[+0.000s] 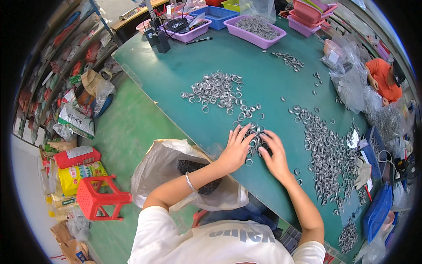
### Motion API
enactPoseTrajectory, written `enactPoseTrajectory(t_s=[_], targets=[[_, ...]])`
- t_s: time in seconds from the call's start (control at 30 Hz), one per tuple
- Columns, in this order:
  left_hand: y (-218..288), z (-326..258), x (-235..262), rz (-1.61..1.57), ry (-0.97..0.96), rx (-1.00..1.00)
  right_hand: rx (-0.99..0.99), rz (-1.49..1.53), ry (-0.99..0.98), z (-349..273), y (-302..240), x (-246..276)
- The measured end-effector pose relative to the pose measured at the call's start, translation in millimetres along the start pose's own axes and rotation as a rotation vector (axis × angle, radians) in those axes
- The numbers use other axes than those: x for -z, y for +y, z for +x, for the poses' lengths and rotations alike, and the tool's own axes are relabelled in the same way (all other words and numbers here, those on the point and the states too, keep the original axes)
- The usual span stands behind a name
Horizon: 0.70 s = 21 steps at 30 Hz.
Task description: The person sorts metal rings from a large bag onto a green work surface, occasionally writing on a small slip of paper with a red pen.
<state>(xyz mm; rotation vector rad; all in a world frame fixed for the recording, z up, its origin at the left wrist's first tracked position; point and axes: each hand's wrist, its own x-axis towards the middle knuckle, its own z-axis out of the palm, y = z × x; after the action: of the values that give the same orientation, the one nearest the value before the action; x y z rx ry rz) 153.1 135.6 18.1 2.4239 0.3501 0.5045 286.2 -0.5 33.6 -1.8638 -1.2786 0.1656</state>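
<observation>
1. Left hand [236, 149]: flat, palm down, fingers spread, pressing on a small cluster of metal rings [254, 140] on the green table [176, 70]. Not clenched, nothing gripped; it just covers the rings.
2. Right hand [274, 156]: same pose, flat and loose on the right side of that cluster, fingertips pointing toward the left hand. No grasp visible. The two hands bracket the rings between them, apparently to corral them near the table edge.
3. The cluster sits directly under and between both hands, close to the table's near edge.
4. Just below the left wrist, off the table edge: open plastic bag [176, 176] with dark contents inside, mouth facing up, right beside the edge. Silver bracelet [189, 181] on the left wrist.
5. Above the hands, well apart: larger scatter of rings [215, 90], with a thin trail of loose ones leading down toward the fingers.
6. Right of the right hand: long dense band of rings [327, 154] running down the table; a few strays lie near the right wrist.
7. Far side of the table: purple tray [254, 31] holding metal parts, blue bin [219, 15], black device with cables [158, 39].
8. Far right: another person in an orange shirt [383, 79], behind clear plastic bags [349, 75].
9. On the floor to the left: red plastic stool [99, 198], sacks and shelving. Nothing blocks the hands.
</observation>
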Motion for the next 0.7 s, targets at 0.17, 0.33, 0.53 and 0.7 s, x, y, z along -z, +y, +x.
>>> enactPoseTrajectory(t_s=[0.17,0.33,0.53,0.7], targets=[[13.1,-25.7,40.3,-0.414,0.156,0.121,-0.210,0.086,0.054,-2.8,5.9,32.5],[47.2,-75.3,44.6,-0.455,0.138,0.143,-0.061,-0.153,0.143,10.1,4.9,12.3],[77.8,-111.9,10.3,-0.645,0.097,0.220,-0.016,-0.297,0.117,20.7,1.8,-2.8],[87.2,-117.1,-4.2,-0.839,-0.005,0.312,-0.215,0.121,0.190,11.1,2.5,4.9]])
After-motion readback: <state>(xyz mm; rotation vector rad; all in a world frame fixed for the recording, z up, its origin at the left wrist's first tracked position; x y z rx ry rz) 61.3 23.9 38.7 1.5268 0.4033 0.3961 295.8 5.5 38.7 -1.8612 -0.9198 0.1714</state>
